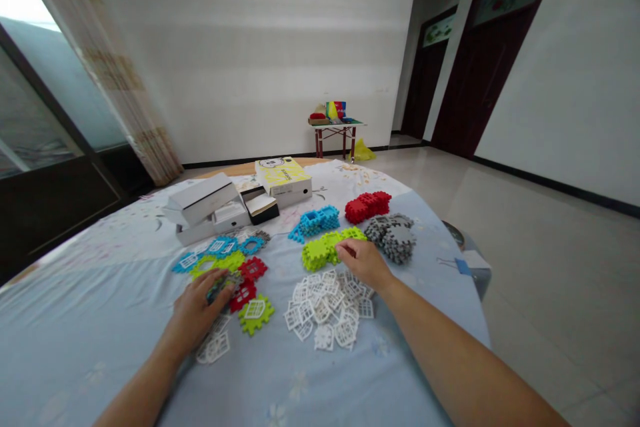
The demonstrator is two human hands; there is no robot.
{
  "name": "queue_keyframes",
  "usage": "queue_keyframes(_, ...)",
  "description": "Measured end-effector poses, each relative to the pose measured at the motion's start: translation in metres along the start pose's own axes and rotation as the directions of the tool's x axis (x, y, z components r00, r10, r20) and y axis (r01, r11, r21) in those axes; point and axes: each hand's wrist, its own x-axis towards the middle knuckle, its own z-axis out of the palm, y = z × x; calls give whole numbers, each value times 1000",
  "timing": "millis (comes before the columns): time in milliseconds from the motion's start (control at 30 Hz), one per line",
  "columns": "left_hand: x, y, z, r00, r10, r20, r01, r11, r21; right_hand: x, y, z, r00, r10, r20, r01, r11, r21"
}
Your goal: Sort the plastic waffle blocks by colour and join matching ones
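Note:
My left hand [200, 310] rests on the blue cloth and is closed on a grey square tile [223, 282] with an insert. Red tiles [249, 280], a green tile [256, 313] with a white window and blue and green ones [220, 253] lie around it. My right hand [364, 260] reaches to the green tile stack [325, 248], its fingers curled at the stack's right end. Below that hand is a pile of white window pieces [327, 310]. Stacks of blue [316, 221], red [367, 205] and grey tiles [393, 237] stand behind.
White boxes [207, 210] and a yellow-topped box [283, 177] stand at the far side of the round table [90, 333]. A blue binder clip [461, 265] hangs at the right edge. A small red table [336, 128] with goods stands by the far wall; dark doors are on the right.

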Motion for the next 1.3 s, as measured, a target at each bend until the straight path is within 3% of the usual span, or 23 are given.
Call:
queue_keyframes(100, 4, 10, -5, 999, -15, -28, 18, 996, 86, 1, 1, 0, 1000, -5, 7, 5, 1000, -17)
queue_keyframes(233, 15, 24, -9, 998, 58, -10, -56, 990, 126, 2, 5, 2, 1000, 13, 11, -12, 999, -53)
queue_keyframes(500, 40, 31, -2, 971, 120, 207, -149, 981, 128, 4, 12, 4, 1000, 9, 2, -9, 996, -90)
queue_keyframes(633, 46, 28, -3, 979, 107, 174, -134, 979, 153, 5, 13, 2, 1000, 6, -13, -7, 995, -103)
queue_keyframes(733, 56, 37, -12, 993, 90, 72, -101, 981, 165, 6, 14, 4, 1000, 5, -17, -7, 995, -104)
queue_keyframes(833, 75, 66, -22, 998, 54, -17, -52, 995, 88, 6, 15, 6, 1000, 12, -3, -12, 995, -102)
queue_keyframes(967, 109, 138, -21, 996, 77, -48, -83, 988, -133, 6, 14, 8, 999, 42, 14, -40, 993, -110)
queue_keyframes(1033, 125, 178, -12, 983, 172, -68, -182, 963, -201, 7, 13, 8, 999, 47, 22, -45, 992, -117)
queue_keyframes(1133, 147, 230, 11, 963, 256, -90, -268, 949, -166, 7, 11, 9, 997, 55, 52, -47, 989, -138)
queue_keyframes(1300, 177, 276, 52, 947, 320, -33, -322, 942, -90, 8, 11, 11, 994, 75, 81, -62, 986, -154)
